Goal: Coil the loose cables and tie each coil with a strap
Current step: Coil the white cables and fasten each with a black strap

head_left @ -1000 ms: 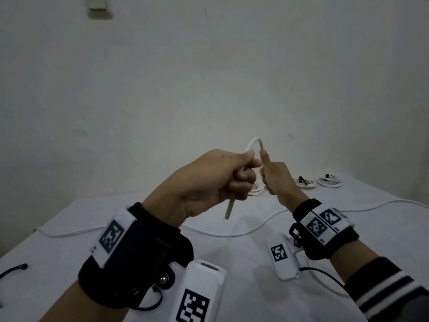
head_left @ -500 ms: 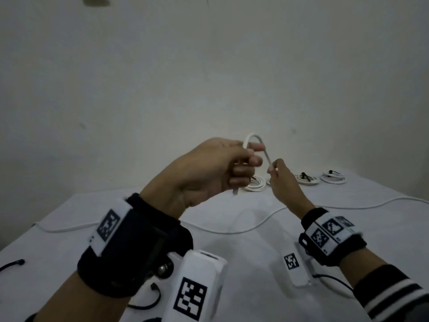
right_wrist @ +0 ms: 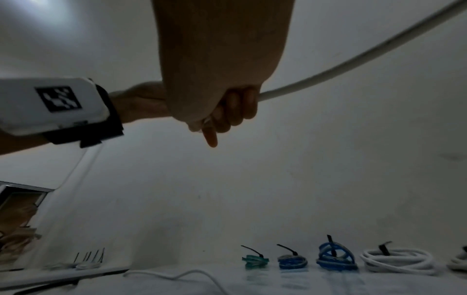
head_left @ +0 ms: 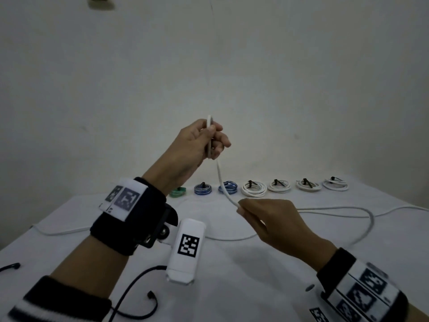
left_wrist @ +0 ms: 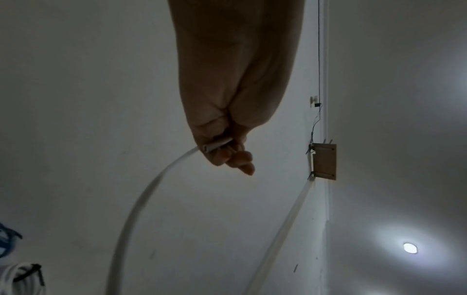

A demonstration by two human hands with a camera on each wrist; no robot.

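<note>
My left hand [head_left: 197, 145] is raised above the counter [head_left: 267, 263], fingers curled round the end of the white cable [head_left: 221, 180]. The wrist view shows the cable's cut end [left_wrist: 213, 147] poking out between my thumb and fingers. A short bit of the cable sticks up above my fist, and the rest drops in a curve down to my right hand [head_left: 271, 219].

My right hand is lower and nearer to me, just above the counter, pinching the same cable with the thumb and curled fingers; its forefinger [right_wrist: 211, 137] points out straight. Behind that hand the cable runs off to the right, loops round on the counter and trails back to the left.

Along the far edge of the counter, by the wall, lies a row of finished coils, each tied with a black strap: a green coil [head_left: 177, 192], two blue coils [head_left: 203, 189], and four white coils [head_left: 254, 190] further right. Black straps [head_left: 139, 282] lie loose on the counter near my left forearm.
</note>
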